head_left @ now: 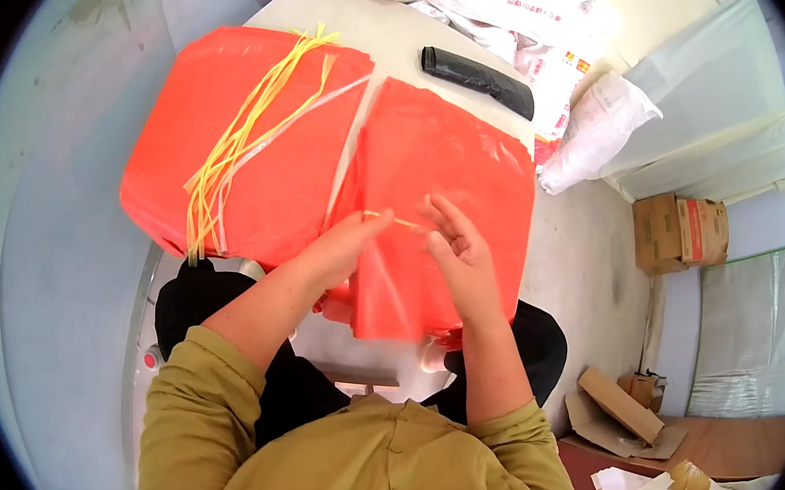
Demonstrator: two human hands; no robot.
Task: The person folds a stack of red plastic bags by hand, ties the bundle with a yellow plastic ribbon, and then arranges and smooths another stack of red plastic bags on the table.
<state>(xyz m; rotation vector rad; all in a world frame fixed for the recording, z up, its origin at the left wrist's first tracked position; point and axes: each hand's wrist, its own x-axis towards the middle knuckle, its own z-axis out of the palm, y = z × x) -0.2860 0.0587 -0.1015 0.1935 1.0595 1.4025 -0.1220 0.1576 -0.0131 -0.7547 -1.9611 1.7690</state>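
Observation:
Two stacks of red plastic sheets or bags lie on the table: a left stack (160,153) and a right stack (459,146). Over the right stack, my left hand (350,244) holds one end of a short yellow strip (398,219) with its fingers closed. The strip's other end reaches the fingers of my right hand (457,239), where thumb and index are close to it and the other fingers are partly spread. A bundle of long yellow strips (247,132) lies across the left stack.
A black roll (476,81) lies on the table (297,9) behind the right stack. White printed sacks (531,9) are piled beyond it. To the right stand a cardboard box (681,232) and, lower down, flattened cardboard (621,407).

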